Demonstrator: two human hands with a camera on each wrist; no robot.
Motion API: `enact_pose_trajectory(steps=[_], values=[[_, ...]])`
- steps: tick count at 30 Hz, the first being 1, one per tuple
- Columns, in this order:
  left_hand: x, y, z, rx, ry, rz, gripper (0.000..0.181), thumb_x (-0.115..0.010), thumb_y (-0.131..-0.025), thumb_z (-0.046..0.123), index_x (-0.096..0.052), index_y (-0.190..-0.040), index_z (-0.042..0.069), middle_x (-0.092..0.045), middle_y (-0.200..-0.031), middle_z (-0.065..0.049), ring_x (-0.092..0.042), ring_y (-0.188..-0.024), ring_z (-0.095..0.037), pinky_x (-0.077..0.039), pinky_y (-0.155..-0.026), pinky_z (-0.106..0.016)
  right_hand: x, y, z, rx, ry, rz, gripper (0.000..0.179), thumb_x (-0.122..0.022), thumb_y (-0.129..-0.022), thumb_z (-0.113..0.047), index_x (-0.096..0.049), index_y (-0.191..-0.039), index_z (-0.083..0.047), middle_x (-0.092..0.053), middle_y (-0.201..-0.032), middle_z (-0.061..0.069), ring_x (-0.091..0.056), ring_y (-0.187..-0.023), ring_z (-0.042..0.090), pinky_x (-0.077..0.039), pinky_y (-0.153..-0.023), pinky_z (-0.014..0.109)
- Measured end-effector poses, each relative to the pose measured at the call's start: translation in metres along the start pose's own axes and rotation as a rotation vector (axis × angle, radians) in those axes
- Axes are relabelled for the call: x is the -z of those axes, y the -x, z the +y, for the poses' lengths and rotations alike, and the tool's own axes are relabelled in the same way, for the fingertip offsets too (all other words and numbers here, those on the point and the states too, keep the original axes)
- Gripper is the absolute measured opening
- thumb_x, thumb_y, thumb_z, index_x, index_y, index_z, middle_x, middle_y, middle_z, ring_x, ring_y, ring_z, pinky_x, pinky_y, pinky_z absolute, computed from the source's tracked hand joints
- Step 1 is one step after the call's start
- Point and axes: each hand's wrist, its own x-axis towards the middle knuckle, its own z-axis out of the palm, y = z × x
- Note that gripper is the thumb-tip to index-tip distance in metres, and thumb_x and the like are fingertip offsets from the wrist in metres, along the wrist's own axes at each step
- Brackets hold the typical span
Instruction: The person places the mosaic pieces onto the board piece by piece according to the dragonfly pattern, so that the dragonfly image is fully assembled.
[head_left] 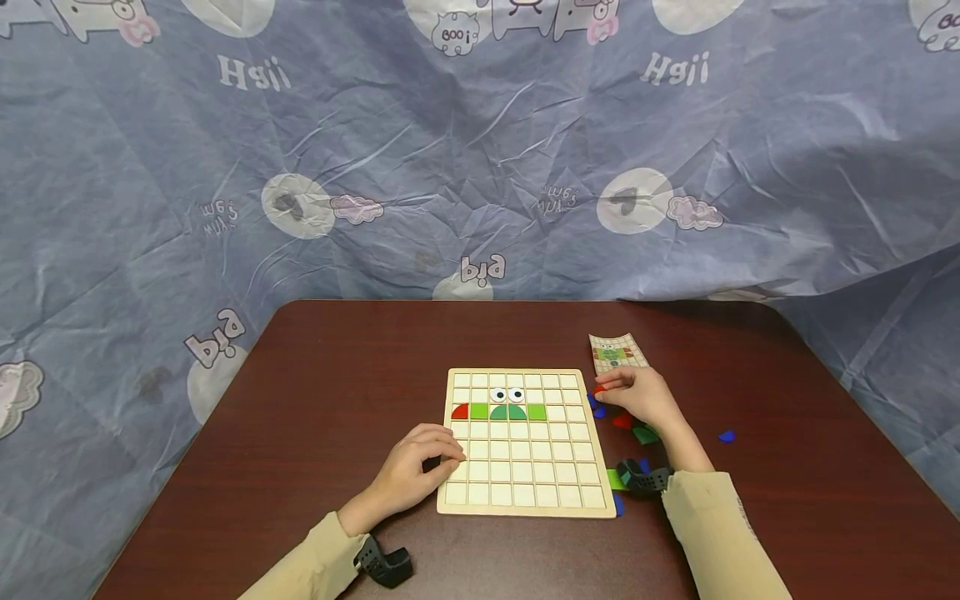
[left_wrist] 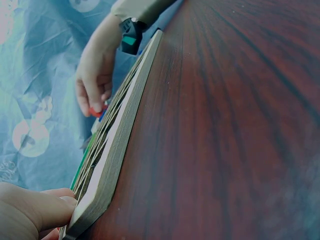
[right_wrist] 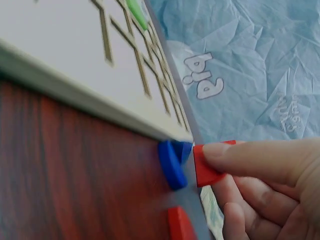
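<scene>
Pinching flat red piece (right_wrist: pixel 201 172) in right grip (head_left: pixel 641 396), with relaxed left grip (head_left: pixel 411 467) on pale wooden gridded board (head_left: pixel 525 473): part-filled with green-and-red tiles (head_left: pixel 478 411), leaving flat blue pieces (right_wrist: pixel 171 167) outside.

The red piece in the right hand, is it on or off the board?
Off. The right hand pinches the red piece beside the board, past its right edge.

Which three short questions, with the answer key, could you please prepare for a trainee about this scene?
1. What colour is the piece pinched by the right hand?
2. True or false: the left hand stays clear of the grid board, without touching it.
3. How many eye discs lie on the grid board?

Key:
1. Red.
2. False; it touches the grid board at its left edge.
3. Two.
</scene>
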Motion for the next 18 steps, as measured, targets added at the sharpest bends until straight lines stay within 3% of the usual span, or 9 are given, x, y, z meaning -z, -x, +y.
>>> enact_pose_trajectory(steps=[5, 13, 18], values=[[0.0, 0.0, 0.0, -0.004, -0.006, 0.003, 0.008, -0.069, -0.085, 0.013, -0.073, -0.091, 0.017, -0.066, -0.1, 0.005, -0.054, -0.109, -0.019, -0.046, -0.092, -0.036, -0.002, 0.002, -0.009, 0.027, -0.031, -0.011, 0.033, -0.073, -0.083, -0.022, -0.069, -0.108, -0.001, -0.07, -0.097, 0.012, -0.065, -0.089, 0.026, -0.054, -0.07, 0.035], [-0.001, 0.001, -0.003, 0.006, -0.013, -0.002, 0.009, -0.069, -0.085, 0.014, -0.073, -0.092, 0.018, -0.066, -0.101, 0.007, -0.053, -0.11, -0.018, -0.046, -0.092, -0.035, -0.008, 0.005, -0.023, 0.046, -0.089, -0.115, 0.03, -0.071, -0.085, -0.025, -0.07, -0.106, -0.005, -0.07, -0.095, 0.007, -0.064, -0.089, 0.022, -0.052, -0.077, 0.038], [-0.001, 0.002, -0.003, 0.009, -0.016, -0.004, 0.008, -0.069, -0.086, 0.015, -0.073, -0.092, 0.018, -0.065, -0.101, 0.007, -0.053, -0.11, -0.017, -0.046, -0.092, -0.035, -0.014, 0.006, -0.027, 0.071, -0.094, -0.164, 0.025, -0.069, -0.086, -0.021, -0.071, -0.106, -0.006, -0.069, -0.096, 0.006, -0.063, -0.089, 0.021, -0.052, -0.074, 0.037]])
